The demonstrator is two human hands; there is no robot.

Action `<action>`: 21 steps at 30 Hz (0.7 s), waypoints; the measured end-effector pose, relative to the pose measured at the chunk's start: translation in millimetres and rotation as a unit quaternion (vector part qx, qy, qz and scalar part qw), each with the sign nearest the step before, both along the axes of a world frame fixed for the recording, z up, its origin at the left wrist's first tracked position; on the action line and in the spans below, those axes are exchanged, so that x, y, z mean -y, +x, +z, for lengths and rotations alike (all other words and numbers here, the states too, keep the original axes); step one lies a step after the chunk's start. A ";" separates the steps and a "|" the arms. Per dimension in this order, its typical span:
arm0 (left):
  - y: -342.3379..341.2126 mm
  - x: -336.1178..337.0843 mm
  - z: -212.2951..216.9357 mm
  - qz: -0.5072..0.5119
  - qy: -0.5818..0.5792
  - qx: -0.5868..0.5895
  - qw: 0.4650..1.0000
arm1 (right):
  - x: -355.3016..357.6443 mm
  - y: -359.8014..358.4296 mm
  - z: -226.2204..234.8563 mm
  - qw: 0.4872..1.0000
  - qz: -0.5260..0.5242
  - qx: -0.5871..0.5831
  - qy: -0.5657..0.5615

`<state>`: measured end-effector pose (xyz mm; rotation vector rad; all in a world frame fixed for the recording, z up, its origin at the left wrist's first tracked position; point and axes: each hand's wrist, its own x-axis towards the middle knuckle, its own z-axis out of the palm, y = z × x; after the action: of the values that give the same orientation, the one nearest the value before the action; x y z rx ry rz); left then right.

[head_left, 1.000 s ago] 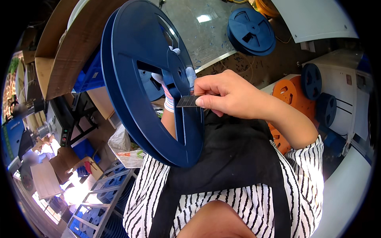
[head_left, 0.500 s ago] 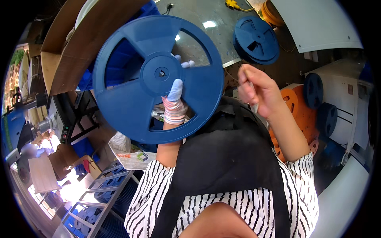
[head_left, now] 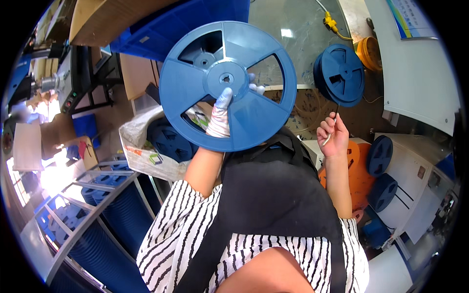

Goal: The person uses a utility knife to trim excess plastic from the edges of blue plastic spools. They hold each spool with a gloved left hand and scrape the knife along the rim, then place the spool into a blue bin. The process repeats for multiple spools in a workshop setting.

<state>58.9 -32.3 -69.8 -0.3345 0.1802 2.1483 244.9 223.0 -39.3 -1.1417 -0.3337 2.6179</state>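
A large blue plastic reel (head_left: 256,115) with cut-out windows stands tilted up before me. My left hand (head_left: 220,118), in a light glove with a striped cuff, grips it near the hub, thumb in front and fingertips showing through a window. Off to the right, my bare right hand (head_left: 335,138) is closed round a slim tool (head_left: 327,140) with a pale bent end and a thin dark tip pointing up. The tool is apart from the held reel; its exact kind is unclear. Beyond its tip lies a stack of similar blue reels (head_left: 348,90).
Behind the held reel is a blue crate (head_left: 141,41), beside a cardboard box (head_left: 105,22). A white sack (head_left: 134,146) with reels stands at left, above a metal rack (head_left: 80,225) full of reels. Orange reels (head_left: 361,171) and a yellow connector (head_left: 330,22) are at right.
The view has shifted. My left hand has turned the reel, so its windows sit differently. My right hand has swung away to the right, and its tool now shows clearly.
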 end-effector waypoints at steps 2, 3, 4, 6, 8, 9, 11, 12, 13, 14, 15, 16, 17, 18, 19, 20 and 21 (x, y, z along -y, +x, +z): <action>-2.9 4.5 -3.3 0.007 -0.024 -0.002 1.000 | -2.7 -2.2 -5.5 1.000 0.006 0.008 0.014; -2.6 7.5 -14.6 0.011 0.022 0.037 0.999 | -3.5 -1.4 -6.4 1.000 0.009 0.019 0.019; -1.0 10.3 -19.5 0.022 0.013 0.042 0.999 | -5.7 1.9 -10.3 0.999 0.017 0.026 0.026; -4.0 11.5 -9.5 0.053 -0.066 0.059 0.995 | -9.2 7.4 -21.0 0.998 0.019 0.047 0.041; -9.5 22.4 -33.2 0.058 -0.057 0.026 0.996 | -10.9 8.7 -29.8 0.993 0.019 0.105 0.056; -16.0 31.1 -46.9 0.062 -0.119 -0.021 0.991 | -12.3 8.4 -34.3 0.989 0.019 0.133 0.064; -32.1 64.8 -105.7 0.087 -0.269 -0.085 0.955 | -22.3 21.7 -60.4 0.984 0.036 0.153 0.084; -44.4 80.0 -121.2 0.087 -0.393 -0.142 0.904 | -27.4 22.2 -74.2 0.982 0.041 0.166 0.086; -52.8 93.1 -136.0 0.071 -0.518 -0.181 0.833 | -31.7 26.1 -85.8 0.978 0.032 0.185 0.090; -72.6 86.7 -138.1 0.013 -0.648 -0.261 0.716 | -35.8 31.3 -101.0 0.975 -0.001 0.202 0.090; -83.4 84.1 -133.9 -0.033 -0.759 -0.325 0.563 | -43.0 33.6 -117.1 0.968 -0.015 0.226 0.110; -94.3 76.4 -126.9 -0.079 -0.839 -0.375 0.387 | -51.4 36.8 -135.2 0.959 -0.032 0.252 0.128; -103.7 56.0 -110.4 -0.119 -0.863 -0.381 0.310 | -68.2 50.8 -166.2 0.954 -0.037 0.262 0.141; -111.1 68.3 -138.2 -0.077 -0.851 -0.431 0.288 | -82.9 53.4 -186.3 0.947 -0.051 0.285 0.140; -119.6 54.1 -129.5 -0.107 -0.855 -0.492 0.125 | -98.2 64.4 -214.8 0.942 -0.049 0.281 0.175; -127.3 46.4 -124.4 -0.141 -0.857 -0.487 0.085 | -118.2 75.3 -238.9 0.934 -0.046 0.283 0.214; -134.8 50.3 -143.1 -0.158 -0.882 -0.435 0.088 | -135.1 73.3 -253.5 0.914 -0.058 0.326 0.233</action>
<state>-75.9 -82.6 -213.0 -0.0846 3.0876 -0.0049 318.2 358.1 -292.8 -1.7343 -0.9255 1.8251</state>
